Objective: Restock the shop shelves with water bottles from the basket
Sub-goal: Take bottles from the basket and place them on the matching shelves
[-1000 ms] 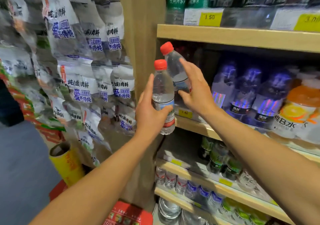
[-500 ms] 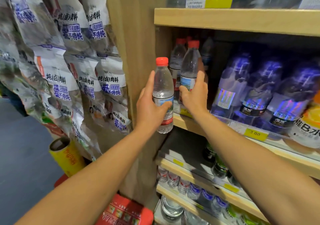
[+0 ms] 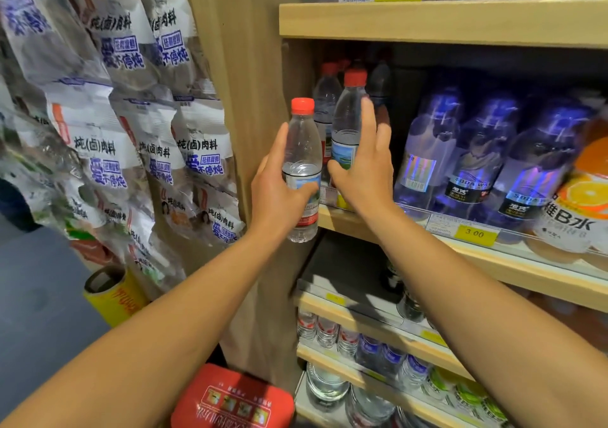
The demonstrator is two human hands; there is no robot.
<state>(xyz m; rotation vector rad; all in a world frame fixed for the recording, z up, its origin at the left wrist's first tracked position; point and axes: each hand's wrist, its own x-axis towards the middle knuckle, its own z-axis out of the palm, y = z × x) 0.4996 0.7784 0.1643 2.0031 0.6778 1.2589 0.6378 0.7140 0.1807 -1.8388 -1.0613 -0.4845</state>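
The right hand has carried its water bottle from out in front of the shelf into the far left corner of the middle shelf. A second ago that bottle was tilted in the air; half a second ago it was upright with the fingers wrapped round it; now it stands among the other red-capped bottles at the back, and the fingers have straightened and spread against its side, the thumb low by the label. It looks like the hand is letting go or giving a last nudge, though whether the bottle's base fully rests on the shelf is hidden behind the hand.

The left hand has barely shifted. It grips the second bottle round the middle, fingers curled behind and thumb across the label, holding it upright just in front of the shelf's left edge, beside the wooden side panel.

So one bottle seems placed, and the next is waiting close by for its turn. A red basket sits low on the floor below the arms; its contents are not visible.
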